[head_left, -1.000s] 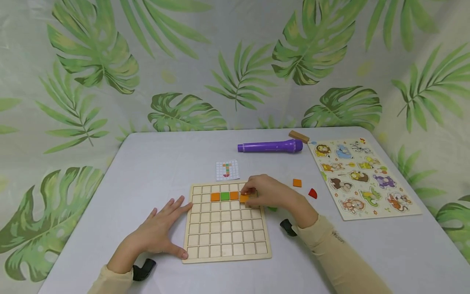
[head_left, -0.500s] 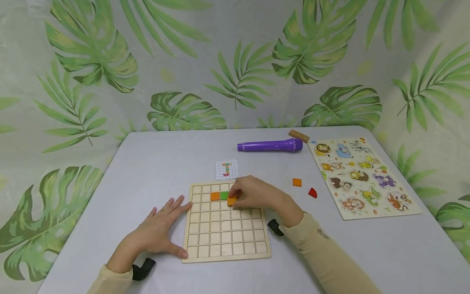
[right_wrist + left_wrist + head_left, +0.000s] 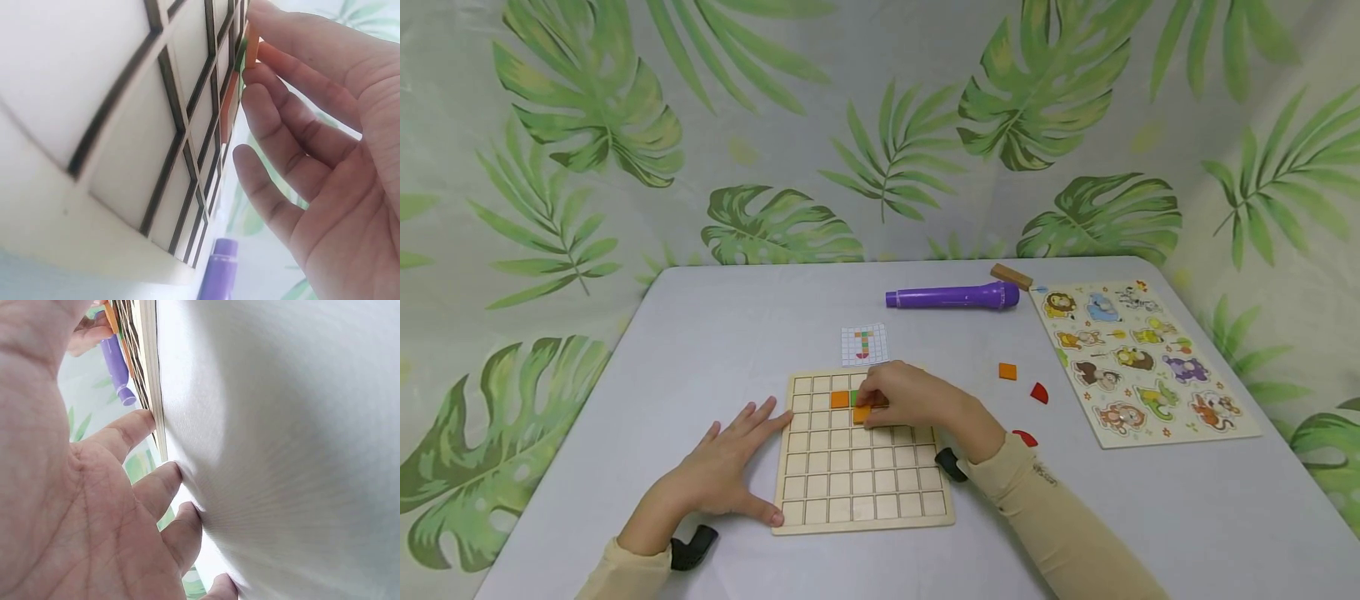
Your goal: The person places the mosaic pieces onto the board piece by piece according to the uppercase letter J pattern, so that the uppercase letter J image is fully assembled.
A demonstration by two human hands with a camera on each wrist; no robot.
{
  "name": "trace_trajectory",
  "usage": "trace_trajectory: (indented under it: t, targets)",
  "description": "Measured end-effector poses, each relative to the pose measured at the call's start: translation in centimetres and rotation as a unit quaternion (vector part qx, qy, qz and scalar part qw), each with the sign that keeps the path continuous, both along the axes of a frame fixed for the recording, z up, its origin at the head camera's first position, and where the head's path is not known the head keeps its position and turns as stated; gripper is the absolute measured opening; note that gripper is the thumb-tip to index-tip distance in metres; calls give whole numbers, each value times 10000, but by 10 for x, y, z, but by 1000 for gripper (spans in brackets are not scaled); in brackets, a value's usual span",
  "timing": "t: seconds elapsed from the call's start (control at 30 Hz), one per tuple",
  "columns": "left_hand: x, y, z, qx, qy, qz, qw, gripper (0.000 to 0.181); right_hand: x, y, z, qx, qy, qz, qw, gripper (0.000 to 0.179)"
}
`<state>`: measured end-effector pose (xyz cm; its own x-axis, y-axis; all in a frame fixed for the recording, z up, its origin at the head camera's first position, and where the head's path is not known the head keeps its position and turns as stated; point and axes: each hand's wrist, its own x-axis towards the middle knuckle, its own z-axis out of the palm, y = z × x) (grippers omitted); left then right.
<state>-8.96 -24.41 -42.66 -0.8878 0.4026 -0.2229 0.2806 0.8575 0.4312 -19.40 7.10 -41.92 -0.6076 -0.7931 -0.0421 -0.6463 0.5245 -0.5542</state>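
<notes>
A square wooden grid board [image 3: 865, 483] lies on the white table. My right hand [image 3: 913, 396] pinches an orange square tile [image 3: 862, 415] between thumb and fingers, close over the board in the row below the green tile [image 3: 853, 397]. Left of that green tile, another orange tile [image 3: 839, 400] sits in its cell. In the right wrist view an orange tile [image 3: 230, 106] in the grid shows beside the fingers; the hand hides it in the head view. My left hand [image 3: 718, 471] is spread at the board's left edge, forefinger and thumb touching the rim.
Behind the board lies a small printed pattern card [image 3: 865, 344]. A purple toy microphone [image 3: 951, 297] and a brown wooden block [image 3: 1011, 277] are at the back. To the right are an orange tile [image 3: 1007, 372], red pieces [image 3: 1039, 392] and an animal puzzle board [image 3: 1142, 367].
My right hand has carried the orange tile leftward over the board to just below the green tile. A red piece shows beside the right sleeve now. The left hand stays put.
</notes>
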Motion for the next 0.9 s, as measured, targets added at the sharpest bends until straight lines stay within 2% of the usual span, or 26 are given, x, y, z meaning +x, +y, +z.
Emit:
trace_trajectory:
  t: [0.9]
  targets:
    - [0, 0, 0, -7, -3, 42, 10000, 139, 1, -8, 3, 197, 47, 41, 9998, 21]
